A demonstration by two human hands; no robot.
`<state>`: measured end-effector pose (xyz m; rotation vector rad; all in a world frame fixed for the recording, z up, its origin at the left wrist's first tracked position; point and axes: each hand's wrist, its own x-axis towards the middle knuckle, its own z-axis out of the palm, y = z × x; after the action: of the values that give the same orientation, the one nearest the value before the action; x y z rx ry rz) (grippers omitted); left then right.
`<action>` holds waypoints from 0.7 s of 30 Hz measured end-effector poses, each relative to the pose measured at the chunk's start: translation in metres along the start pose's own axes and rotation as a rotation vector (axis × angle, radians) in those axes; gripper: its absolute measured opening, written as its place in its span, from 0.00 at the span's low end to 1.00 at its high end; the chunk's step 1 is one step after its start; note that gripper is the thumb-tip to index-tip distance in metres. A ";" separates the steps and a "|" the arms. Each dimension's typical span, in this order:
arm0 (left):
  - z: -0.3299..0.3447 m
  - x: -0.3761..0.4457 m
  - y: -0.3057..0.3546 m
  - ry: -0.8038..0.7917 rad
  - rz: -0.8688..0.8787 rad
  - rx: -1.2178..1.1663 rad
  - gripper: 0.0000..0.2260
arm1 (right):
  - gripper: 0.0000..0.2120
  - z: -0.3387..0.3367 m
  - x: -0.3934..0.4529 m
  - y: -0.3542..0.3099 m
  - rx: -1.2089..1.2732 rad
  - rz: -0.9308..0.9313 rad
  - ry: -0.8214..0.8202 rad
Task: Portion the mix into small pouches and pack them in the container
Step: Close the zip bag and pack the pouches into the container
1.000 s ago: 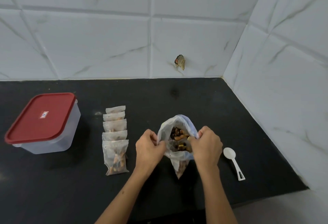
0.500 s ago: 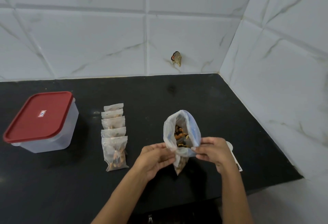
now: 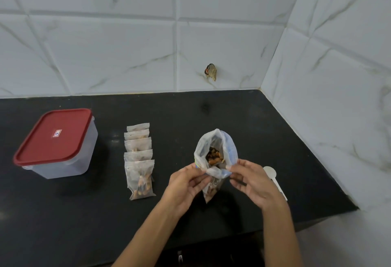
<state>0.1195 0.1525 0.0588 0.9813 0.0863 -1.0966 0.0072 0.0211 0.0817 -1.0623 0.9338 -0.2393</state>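
Pinching one open mix bag [image 3: 215, 150] between left hand [image 3: 186, 184], right hand [image 3: 251, 180], seemingly five filled pouches [image 3: 139, 161], one lidded container [image 3: 57, 142]

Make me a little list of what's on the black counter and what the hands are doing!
bag of mix: open at the top, nuts showing inside
left hand: pinches the bag's near edge
right hand: pinches the same edge from the other side
small pouches: five filled, in an overlapping row left of the bag
container: far left, red lid on
white spoon: lying behind the right hand, partly hidden
counter: black, in a tiled corner
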 end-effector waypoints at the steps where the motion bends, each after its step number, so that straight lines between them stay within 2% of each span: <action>1: 0.000 0.000 -0.001 -0.013 0.013 0.005 0.05 | 0.10 -0.003 -0.001 0.001 0.031 0.002 -0.041; 3: 0.001 0.001 -0.006 0.019 0.045 0.045 0.06 | 0.12 -0.001 -0.001 0.007 0.101 -0.014 -0.027; 5: 0.006 0.004 -0.012 0.132 0.094 0.132 0.06 | 0.13 0.010 0.000 0.013 0.091 -0.077 0.118; 8: 0.011 0.009 -0.023 0.312 0.237 0.390 0.10 | 0.13 0.029 0.004 0.019 -0.426 -0.313 0.579; 9: 0.012 0.009 -0.023 0.318 0.269 0.494 0.10 | 0.12 0.034 0.002 0.020 -0.586 -0.406 0.639; 10: 0.012 0.006 -0.021 0.296 0.263 0.585 0.10 | 0.12 0.037 -0.001 0.020 -0.690 -0.463 0.635; 12: 0.012 -0.004 -0.010 0.192 0.153 0.715 0.11 | 0.13 0.032 -0.006 0.016 -0.768 -0.456 0.571; 14: 0.011 -0.013 0.003 0.159 0.103 0.785 0.20 | 0.19 0.019 -0.011 0.004 -0.644 -0.394 0.532; 16: 0.010 -0.007 0.015 0.214 0.196 0.740 0.25 | 0.23 0.008 -0.006 -0.008 -0.551 -0.346 0.549; 18: 0.016 0.009 0.029 0.221 0.138 0.669 0.24 | 0.21 0.001 0.010 -0.019 -0.533 -0.226 0.464; 21: 0.031 0.033 0.044 0.091 -0.053 0.717 0.14 | 0.15 0.003 0.029 -0.032 -0.371 -0.018 0.271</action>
<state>0.1577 0.1124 0.0878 1.6766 -0.2252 -1.1516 0.0355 -0.0097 0.0928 -1.4030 1.2442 -0.2329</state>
